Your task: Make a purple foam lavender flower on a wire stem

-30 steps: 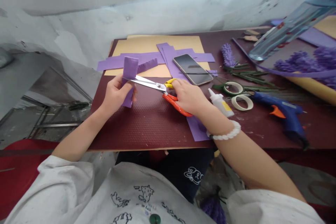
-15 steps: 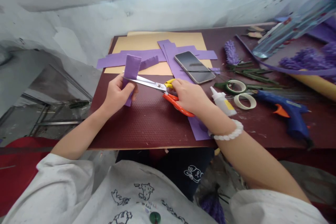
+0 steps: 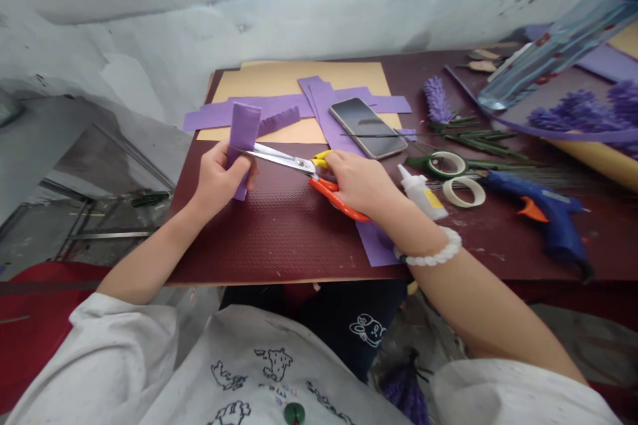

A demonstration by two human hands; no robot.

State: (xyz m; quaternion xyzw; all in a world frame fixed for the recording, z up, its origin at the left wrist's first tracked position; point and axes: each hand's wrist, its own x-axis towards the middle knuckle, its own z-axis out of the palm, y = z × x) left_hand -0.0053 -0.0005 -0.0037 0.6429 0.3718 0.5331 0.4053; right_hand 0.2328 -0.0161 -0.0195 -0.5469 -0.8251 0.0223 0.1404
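A folded purple strip (image 3: 244, 126) stands upright, pinched between the thumb and fingers of my left hand (image 3: 222, 176). My right hand (image 3: 359, 180) is closed round the yellow and orange handles of the scissors (image 3: 292, 159). The scissor blades point left, and their tips are at the strip just above my left thumb. Behind the strip, a fringed purple piece (image 3: 280, 121) reaches to the right. More purple strips (image 3: 284, 104) lie crossed on yellow sheets (image 3: 349, 70) at the back.
A phone (image 3: 367, 126) rests on the strips. Right of my right hand are a glue bottle (image 3: 423, 192), tape rolls (image 3: 464, 192), a blue glue gun (image 3: 553, 206), purple flowers (image 3: 438, 99) with green stems and a clear bottle (image 3: 548, 56). The table's front edge (image 3: 279, 281) is near my body.
My left hand and the folded purple strip have shifted slightly left. The scissors stay nearly in place, with their tips still at the strip.
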